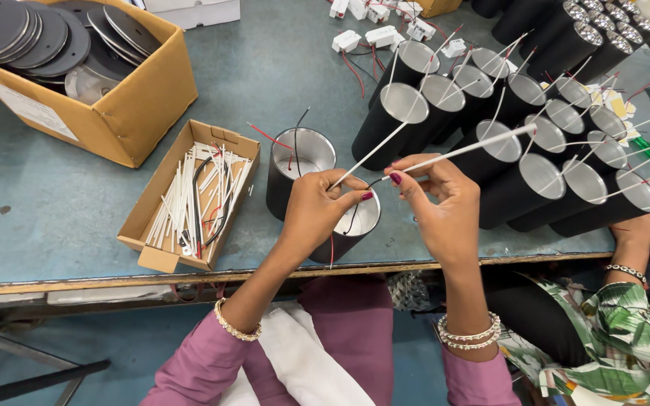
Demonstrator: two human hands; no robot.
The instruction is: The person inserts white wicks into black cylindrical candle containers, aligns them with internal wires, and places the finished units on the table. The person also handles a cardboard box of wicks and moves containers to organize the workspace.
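Fingers (366,197) of the left hand (316,214) are pinched shut on one thin white sleeve (374,153), which slants up and to the right across the row of cans. Fingers of the right hand (439,203) are likewise closed on a second white sleeve (475,147), gripped near its lower end, where a dark wire (374,181) shows between the two hands. Both hands hover just above a black can (346,234) with a silvery inside, which stands upright near the front edge of the bench (77,218); a red wire (332,249) hangs down its front. A second upright black can (295,162) stands just behind and to the left, with red and black wires rising from it.

To the left lies a shallow cardboard tray (161,225) holding loose white sleeves and wires. Further left, a deeper cardboard box (126,113) holds stacked dark discs (20,34). To the right, many black cans (528,180) lie tilted in overlapping rows, each with a white sleeve sticking out. Small white connectors (370,34) with red wires lie at the far side of the bench. At the right edge, another person's arm (630,244), with a bracelet and a leaf-patterned sleeve, reaches up to the bench edge.
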